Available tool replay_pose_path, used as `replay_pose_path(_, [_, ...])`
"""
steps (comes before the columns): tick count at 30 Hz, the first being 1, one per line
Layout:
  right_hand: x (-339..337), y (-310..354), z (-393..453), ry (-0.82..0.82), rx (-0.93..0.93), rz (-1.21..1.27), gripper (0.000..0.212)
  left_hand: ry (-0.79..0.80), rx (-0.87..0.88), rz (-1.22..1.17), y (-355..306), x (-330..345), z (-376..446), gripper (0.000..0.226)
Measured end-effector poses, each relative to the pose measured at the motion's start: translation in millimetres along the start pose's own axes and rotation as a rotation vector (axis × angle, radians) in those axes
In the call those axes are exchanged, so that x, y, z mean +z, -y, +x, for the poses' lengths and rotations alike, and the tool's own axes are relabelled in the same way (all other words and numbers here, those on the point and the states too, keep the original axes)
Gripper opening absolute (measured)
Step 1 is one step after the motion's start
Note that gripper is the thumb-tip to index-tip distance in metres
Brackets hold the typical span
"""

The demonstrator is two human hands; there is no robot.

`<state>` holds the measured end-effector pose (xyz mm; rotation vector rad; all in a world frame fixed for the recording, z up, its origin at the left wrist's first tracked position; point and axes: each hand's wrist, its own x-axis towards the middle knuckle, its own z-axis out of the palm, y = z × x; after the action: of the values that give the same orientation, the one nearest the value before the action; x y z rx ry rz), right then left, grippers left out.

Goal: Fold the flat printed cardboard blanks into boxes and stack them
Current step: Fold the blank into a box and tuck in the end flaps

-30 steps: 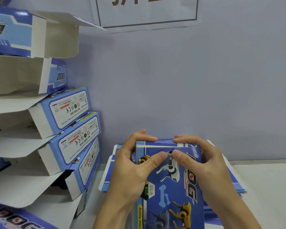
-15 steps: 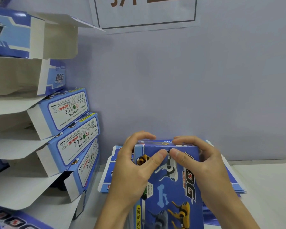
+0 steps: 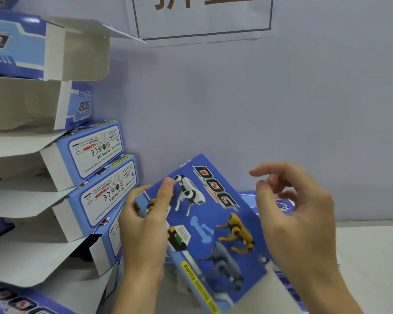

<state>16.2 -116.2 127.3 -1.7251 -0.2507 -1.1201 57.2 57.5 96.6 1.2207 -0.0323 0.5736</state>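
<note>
A blue folded box (image 3: 211, 225) printed with robot dogs and the word DOG is tilted, its top end swung to the left and up. My left hand (image 3: 145, 223) grips its left edge, thumb on the printed face. My right hand (image 3: 297, 214) hovers just off the box's right side, fingers loosely curled and holding nothing. Under and behind the box lies a pile of flat blue blanks (image 3: 279, 202) on the white table (image 3: 370, 252). At the left rises a stack of folded boxes (image 3: 100, 189) with their flaps open.
The stack of folded boxes (image 3: 43, 71) fills the left edge from table to top of view. A pale wall (image 3: 259, 109) with a white paper sign (image 3: 202, 19) stands close behind. Another printed box (image 3: 14, 300) lies at the bottom left corner.
Both hands were pinching the box's top end closed. Now the box has turned and tilted leftward in my left hand, and my right hand has let go and lifted away.
</note>
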Motion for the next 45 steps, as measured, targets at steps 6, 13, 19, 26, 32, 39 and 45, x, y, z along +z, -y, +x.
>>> replay_pose_path(6, [-2,29,-3,0.424,0.141,-0.057,0.025,-0.257,-0.063,-0.137,2,7,-1,0.035])
replay_pose_path(13, [2,23,-13,0.800,0.420,-0.482,0.054,-0.416,-0.228,-0.320,-2,16,-5,0.030])
replay_pose_path(19, [17,12,-7,0.480,0.706,-0.104,0.095,-0.077,-0.379,-0.323,-3,28,-16,0.053])
replay_pose_path(26, [4,-12,-1,-0.003,0.675,0.561,0.084,0.370,-0.577,-0.332,-2,28,-25,0.073])
replay_pose_path(32, [-24,-25,8,0.154,0.605,0.428,0.078,0.065,-0.207,-0.079,-3,16,-12,0.039])
replay_pose_path(39, [-37,-26,7,0.595,0.519,0.214,0.088,0.219,-0.047,0.018,-16,5,-6,0.031])
replay_pose_path(45, [-47,-29,8,0.820,0.493,0.229,0.102,0.520,-0.262,-0.220,-36,2,-13,0.058])
